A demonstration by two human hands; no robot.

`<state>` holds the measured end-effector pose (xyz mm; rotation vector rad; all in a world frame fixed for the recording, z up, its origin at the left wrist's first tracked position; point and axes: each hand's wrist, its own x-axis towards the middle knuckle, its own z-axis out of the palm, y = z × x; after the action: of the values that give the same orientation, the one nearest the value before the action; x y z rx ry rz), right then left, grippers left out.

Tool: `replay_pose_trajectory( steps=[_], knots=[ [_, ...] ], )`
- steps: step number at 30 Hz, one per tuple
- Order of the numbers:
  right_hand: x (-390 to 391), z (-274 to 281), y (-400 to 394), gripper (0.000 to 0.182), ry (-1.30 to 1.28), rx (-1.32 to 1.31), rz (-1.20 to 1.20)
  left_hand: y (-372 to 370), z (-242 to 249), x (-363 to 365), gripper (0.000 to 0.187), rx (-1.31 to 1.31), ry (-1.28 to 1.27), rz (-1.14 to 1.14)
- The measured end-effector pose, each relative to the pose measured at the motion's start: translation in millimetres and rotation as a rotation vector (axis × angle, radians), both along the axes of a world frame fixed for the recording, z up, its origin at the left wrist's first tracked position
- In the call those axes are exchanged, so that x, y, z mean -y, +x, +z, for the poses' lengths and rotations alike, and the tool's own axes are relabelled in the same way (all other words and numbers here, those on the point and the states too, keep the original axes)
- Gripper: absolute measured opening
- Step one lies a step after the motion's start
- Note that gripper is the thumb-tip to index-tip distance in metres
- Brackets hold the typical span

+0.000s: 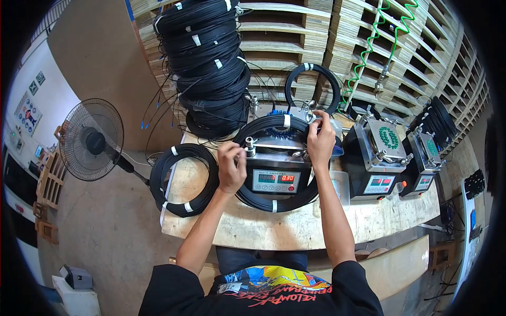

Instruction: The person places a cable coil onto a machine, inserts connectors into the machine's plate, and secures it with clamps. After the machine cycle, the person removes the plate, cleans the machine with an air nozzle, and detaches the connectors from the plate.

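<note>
A coil of black cable (274, 205), bound with white tape, hangs around the front of a polishing-type machine (276, 180) with a lit red display. My left hand (232, 166) is closed at the coil's left side, beside a metal post of the machine's clamp; its grip is partly hidden. At the upper right of the coil, my right hand (321, 138) has its fingers bent around the cable. Blue connectors (278, 112) stand at the rear of the machine's top plate.
Another taped coil (184, 209) lies left on the wooden table (300, 228). Behind it rises a tall stack of cable coils (205, 68). Two similar machines (373, 158) (423, 160) stand right. A fan (95, 142) is at left, and stacked pallets (284, 39) are behind.
</note>
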<state>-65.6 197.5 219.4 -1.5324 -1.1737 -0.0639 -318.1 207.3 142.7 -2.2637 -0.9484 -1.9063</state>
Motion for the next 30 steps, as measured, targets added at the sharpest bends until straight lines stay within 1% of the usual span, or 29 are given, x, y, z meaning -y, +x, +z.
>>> replay_pose_trajectory(
  steps=[1,3,4,6,9,11,13,14,17,18,19,21,22,25,26,29,30],
  knots=[
    [1,1,0,0.024,0.001,-0.004,0.009,-1,0,-1,0.020,0.092,-0.040,0.006],
    [0,0,0,0.024,0.012,0.005,-0.002,2,1,1,0.013,0.125,-0.070,0.044],
    [-1,-1,0,0.024,0.018,0.015,-0.011,0,3,4,0.013,0.123,-0.068,0.041],
    [-2,-3,0,0.023,0.034,0.032,-0.022,-3,6,7,0.009,-0.056,-0.035,0.226],
    [1,-1,-1,0.023,0.029,0.035,-0.025,-2,-4,3,0.013,-0.084,-0.053,0.262],
    [0,0,-1,0.022,0.013,0.020,-0.015,-3,-8,1,0.013,-0.103,-0.048,0.250],
    [-2,-3,0,0.021,0.044,0.057,-0.034,-3,-5,2,0.017,-0.093,0.111,0.199],
    [-2,-5,1,0.021,0.046,0.058,-0.035,-2,-4,2,0.023,-0.142,0.145,0.177],
    [-2,-5,1,0.021,0.032,0.046,-0.027,0,3,9,0.022,-0.067,0.118,0.176],
    [-2,-5,1,0.021,0.029,0.052,-0.034,3,11,9,0.019,0.026,0.114,0.242],
    [-2,-5,1,0.021,0.026,0.056,-0.043,0,8,7,0.019,0.024,0.116,0.242],
    [-1,-3,0,0.022,0.010,0.027,-0.031,-5,0,6,0.016,-0.118,-0.010,0.201],
    [0,-2,0,0.022,-0.008,0.002,-0.018,-2,1,2,0.013,-0.062,0.036,0.190],
    [3,0,-2,0.022,0.000,-0.007,-0.007,-2,-2,-1,0.012,-0.039,0.043,0.146],
    [1,-4,-2,0.022,0.015,0.018,-0.039,-3,-3,-1,0.011,-0.039,0.043,0.143],
    [13,-11,-10,0.029,-0.022,0.251,-0.138,-3,-2,-1,0.013,-0.028,0.020,0.141],
    [21,-17,-15,0.039,-0.037,0.285,-0.161,-3,-4,0,0.017,-0.016,-0.006,0.148]
  ],
)
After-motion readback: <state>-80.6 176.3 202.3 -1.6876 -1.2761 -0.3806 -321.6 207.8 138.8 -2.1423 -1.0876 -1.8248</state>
